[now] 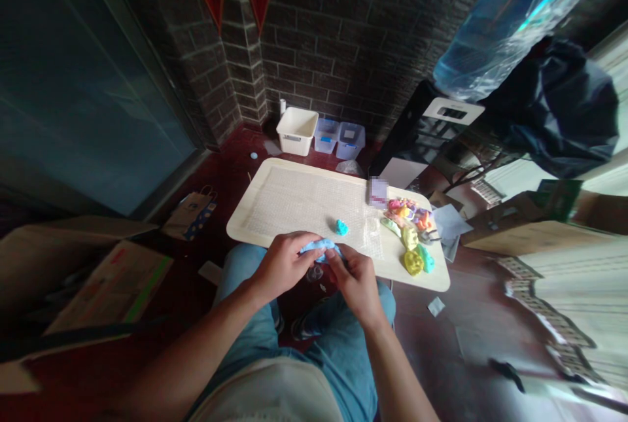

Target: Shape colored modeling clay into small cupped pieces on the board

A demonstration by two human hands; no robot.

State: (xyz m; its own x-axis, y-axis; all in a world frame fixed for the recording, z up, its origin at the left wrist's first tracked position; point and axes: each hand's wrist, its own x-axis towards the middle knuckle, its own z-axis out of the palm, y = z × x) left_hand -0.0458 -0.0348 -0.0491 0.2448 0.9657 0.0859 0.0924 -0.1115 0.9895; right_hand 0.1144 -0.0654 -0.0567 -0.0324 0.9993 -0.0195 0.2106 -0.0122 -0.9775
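Note:
Between my two hands, just over the near edge of the table, is a soft light-blue lump of modelling clay (318,248). My left hand (284,262) grips its left end with thumb and fingers. At its right end, my right hand (354,273) pinches it, the thumb pressing on top. A small turquoise piece of clay (341,227) lies just beyond my hands on a bubble-wrap sheet (294,199). Farther right on the table sit yellow clay (413,262), a turquoise lump (426,258) and several other coloured lumps.
The cream table (240,216) stands before my knees. A small box (378,192) rests at its far right edge. Behind are a white bin (297,131) and two clear boxes (350,140). A water dispenser (407,140) stands back right; cardboard boxes (112,284) flank me.

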